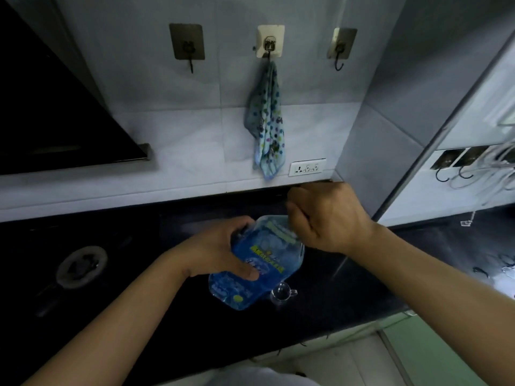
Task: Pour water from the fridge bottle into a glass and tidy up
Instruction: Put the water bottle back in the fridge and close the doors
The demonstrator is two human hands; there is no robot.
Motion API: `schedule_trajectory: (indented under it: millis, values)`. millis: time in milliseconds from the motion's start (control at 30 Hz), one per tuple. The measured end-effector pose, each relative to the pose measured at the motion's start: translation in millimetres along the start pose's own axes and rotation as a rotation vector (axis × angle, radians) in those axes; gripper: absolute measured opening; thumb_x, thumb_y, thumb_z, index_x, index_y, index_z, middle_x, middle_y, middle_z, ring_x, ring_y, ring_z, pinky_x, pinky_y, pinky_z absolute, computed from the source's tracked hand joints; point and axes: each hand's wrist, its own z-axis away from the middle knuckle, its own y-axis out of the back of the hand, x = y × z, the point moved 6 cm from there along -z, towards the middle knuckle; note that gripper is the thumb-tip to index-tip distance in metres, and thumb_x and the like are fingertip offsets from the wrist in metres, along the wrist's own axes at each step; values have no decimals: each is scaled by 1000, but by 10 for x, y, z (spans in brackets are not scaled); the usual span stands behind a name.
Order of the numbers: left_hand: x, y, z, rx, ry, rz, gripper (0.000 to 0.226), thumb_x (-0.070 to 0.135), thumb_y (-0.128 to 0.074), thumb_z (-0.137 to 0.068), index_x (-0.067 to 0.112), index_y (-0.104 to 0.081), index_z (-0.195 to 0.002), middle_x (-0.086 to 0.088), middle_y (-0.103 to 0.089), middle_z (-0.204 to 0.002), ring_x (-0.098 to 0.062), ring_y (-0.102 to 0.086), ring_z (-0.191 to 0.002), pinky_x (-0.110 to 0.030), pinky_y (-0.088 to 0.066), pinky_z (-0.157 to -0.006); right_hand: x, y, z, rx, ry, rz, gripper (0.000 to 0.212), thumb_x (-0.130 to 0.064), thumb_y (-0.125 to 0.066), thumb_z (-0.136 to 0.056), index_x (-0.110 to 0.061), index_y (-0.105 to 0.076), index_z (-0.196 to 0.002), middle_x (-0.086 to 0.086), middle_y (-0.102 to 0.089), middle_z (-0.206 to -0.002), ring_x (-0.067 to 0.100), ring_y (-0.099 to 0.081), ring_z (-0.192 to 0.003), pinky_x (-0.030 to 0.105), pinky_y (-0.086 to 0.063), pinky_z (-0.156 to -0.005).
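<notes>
- The blue water bottle (256,263) is over the dark surface (167,330), its top end pointing away from the person; whether its base rests on the surface or is lifted cannot be told.
- The left hand (220,252) holds the bottle's left side, its grip clamped round the body with the thumb across the label.
- The right hand (326,218) is at the bottle's top end, its grip curled shut over the neck; the cap is hidden under the fingers.
- A small clear glass (281,292) with a side handle stands on the surface just beside the bottle's base, to its right and partly overlapped by it.
- Well left of the bottle, a gas burner (82,266) is set into the surface.
- Beyond the bottle, on the tiled wall, a dotted cloth (267,121) hangs from the middle one of three hooks (269,45).
- A white power socket (306,167) is on the wall beyond the bottle, just right of the cloth's lower end.
- Far up and left of the bottle is a black range hood (55,107).
- To the bottle's right a wall corner juts out, and past it more hooks (446,174) carry white cords.
</notes>
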Motion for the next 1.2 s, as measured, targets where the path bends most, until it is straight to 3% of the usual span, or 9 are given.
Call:
schedule_trajectory:
  millis: [100,300,367,433,500,667,867,1033,1200]
  values:
    - [22,11,-52,191,-16,-109,66,24,-98,-51,36,-61,-104,13,-74,-100,-4,-71,-91,-35,-59,-88,331,-241,81,-207,-508,-55,57,-56,-32,-93,-16,-44,-54,4,-53,-56,36,-62,-65,41,-53,-62]
    - [71,2,-6,-145,-66,55,75,0,-92,-60,14,-60,-126,-7,-71,-123,-29,-67,-115,-44,-57,-95,-105,105,116,64,332,-103,51,-46,-39,-98,-8,-51,-67,7,-46,-64,26,-42,-53,31,-34,-49]
    - [110,-33,1,-171,-58,-5,71,1,-92,-62,26,-62,-121,2,-72,-119,-21,-69,-111,-39,-58,-94,-40,100,67,64,194,-86,50,-43,-40,-96,-10,-48,-60,5,-46,-58,28,-43,-50,33,-36,-47]
    - [117,-48,-12,-29,-35,-82,66,15,-96,-59,46,-63,-107,17,-72,-110,-8,-70,-101,-33,-58,-92,177,-11,-5,-98,-277,-52,53,-48,-38,-92,-14,-47,-53,5,-52,-55,31,-53,-55,37,-47,-54]
    - [89,-72,-16,157,-54,-131,65,26,-97,-54,43,-61,-105,17,-73,-102,0,-70,-92,-33,-59,-89,334,-132,77,-241,-570,-33,57,-53,-38,-91,-13,-48,-53,6,-58,-61,34,-60,-68,37,-51,-65]
    - [153,-54,28,166,-160,-179,72,27,-98,-53,39,-57,-110,21,-68,-108,5,-66,-98,-19,-55,-86,56,34,93,5,63,-93,48,-44,-42,-97,-11,-48,-63,3,-48,-60,27,-47,-51,35,-37,-47]
    - [74,-139,13,311,-122,-120,75,27,-97,-51,36,-59,-116,17,-69,-109,5,-67,-98,-27,-57,-89,185,-128,38,82,-273,-58,53,-49,-38,-91,-10,-44,-55,2,-49,-48,29,-51,-47,36,-41,-44]
    - [-127,-73,164,556,-76,56,72,19,-97,-53,35,-58,-111,11,-73,-102,-3,-71,-95,-28,-57,-87,244,-692,255,-48,-689,-1226,66,-86,-42,-77,-25,-66,-80,-7,-66,-79,11,-60,-78,32,-50,-72]
    - [-146,5,425,794,-30,219,73,24,-93,-47,26,-57,-111,5,-75,-101,-9,-72,-93,-26,-58,-82,-1,-1321,597,-357,-1098,-1603,76,-77,-27,-84,-23,-66,-120,2,-69,-124,25,-59,-120,45,-46,-96]
